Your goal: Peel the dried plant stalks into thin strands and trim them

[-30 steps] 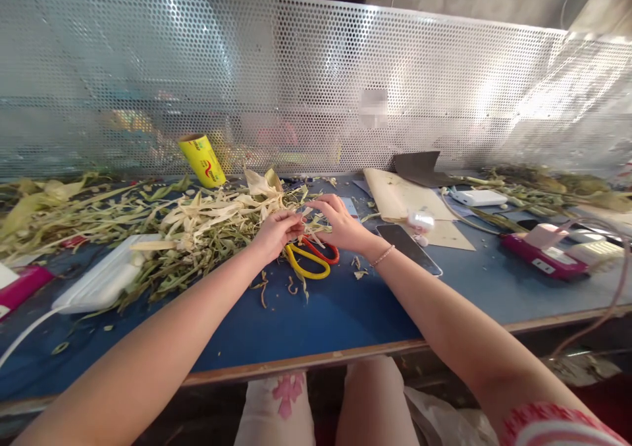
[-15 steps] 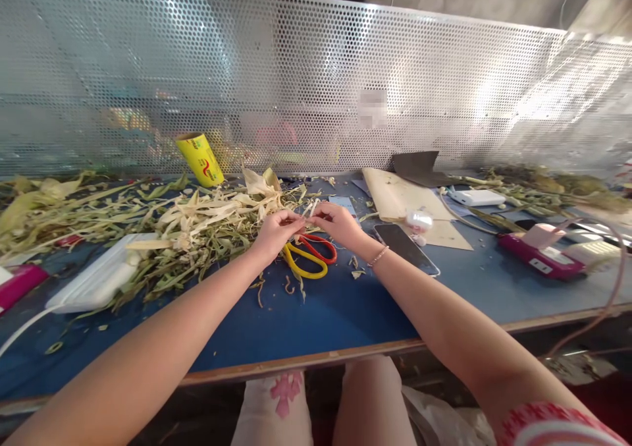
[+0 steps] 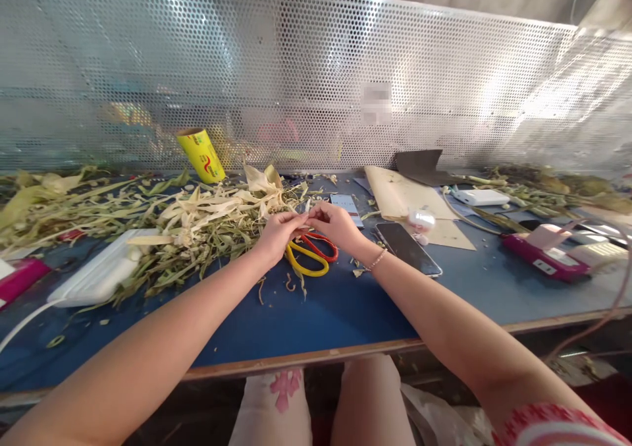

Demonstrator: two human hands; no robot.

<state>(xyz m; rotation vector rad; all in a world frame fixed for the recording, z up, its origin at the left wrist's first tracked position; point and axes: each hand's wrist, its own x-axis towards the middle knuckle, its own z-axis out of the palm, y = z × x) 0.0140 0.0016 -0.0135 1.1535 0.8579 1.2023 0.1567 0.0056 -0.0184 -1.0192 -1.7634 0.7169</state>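
My left hand and my right hand meet fingertip to fingertip over the table, both closed in a pinch. A tiny whitish tip shows just above the fingers; what it belongs to is too small and too hidden to name. Below the hands lies a pair of scissors with one yellow and one red handle loop, its blades out of sight. Dried leaves and pale husks are heaped beside my left hand. Behind my right hand rests a small light-blue card or screen.
A yellow tube leans near the perforated metal screen. To the left is a white box with a cable. On the right lie a phone, cardboard, a magenta power strip and more dried plants.
Pale pieces that stuck up above the fingertips now show less. Both hands stay pinched together in nearly the same place; the view has shifted slightly.
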